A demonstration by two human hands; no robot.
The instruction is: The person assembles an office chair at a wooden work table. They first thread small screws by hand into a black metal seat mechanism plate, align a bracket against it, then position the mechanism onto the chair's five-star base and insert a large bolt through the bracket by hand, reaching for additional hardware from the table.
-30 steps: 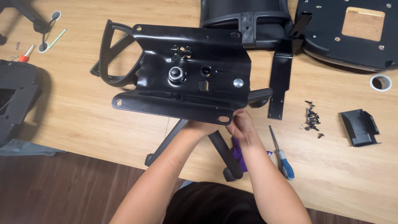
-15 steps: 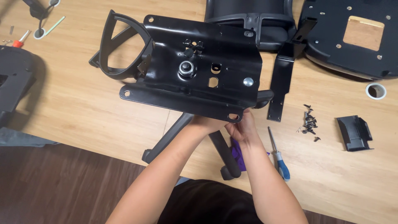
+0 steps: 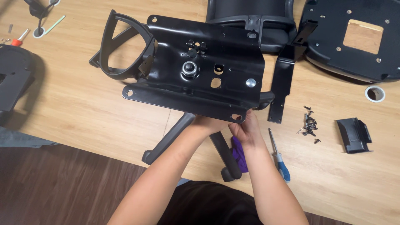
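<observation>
A black metal chair mechanism plate [image 3: 208, 71] with a central hub and several holes is held tilted above the wooden table [image 3: 75, 108]. My left hand [image 3: 208, 123] grips it from beneath, mostly hidden behind its near edge. My right hand [image 3: 246, 129] pinches the plate's near right corner by a small hole. Under the plate stand black star-base legs [image 3: 175, 135] with castors. A curved black armrest [image 3: 116, 50] lies against the plate's left side.
A blue-handled screwdriver [image 3: 280, 158] lies right of my hands, a pile of black screws [image 3: 309, 124] beyond it. A flat black bracket [image 3: 283, 83], a small black plastic cover [image 3: 353, 134], a tape roll [image 3: 375, 93], the seat underside [image 3: 354, 37] and a backrest [image 3: 254, 21] fill the far right.
The plate has shifted slightly right and farther across the view, and both hands have followed it while staying at its near edge.
</observation>
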